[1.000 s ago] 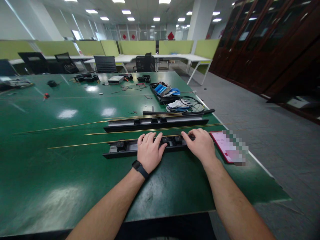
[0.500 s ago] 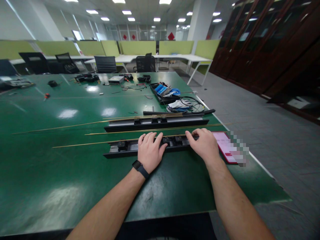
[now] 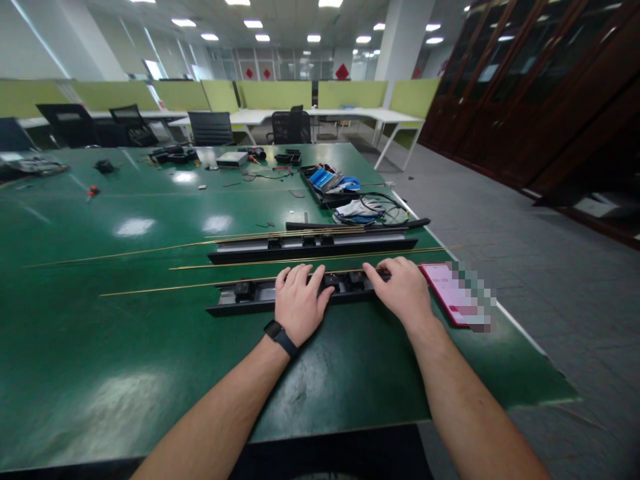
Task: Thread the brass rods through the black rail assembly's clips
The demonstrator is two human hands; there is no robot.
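A long black channel rail with a silver inside and several black blocks lies across the green table in front of me. My left hand lies over its middle, fingers bent over the far side and thumb on the near side by a block. A thin brass rod runs along the rail and sticks out past its left end. At the rail's right part, my right hand has its fingers closed around the rod; the fingertips are partly hidden.
Behind it lies a second black rail, with more brass rods between the two and on top. A phone in a red case rests by the right edge. Farther back are a black tray of blue items, gloves and cables.
My right hand has slid slightly left along the rail, and the brass rod's left tip has moved a little farther left. My left hand has stayed in place.
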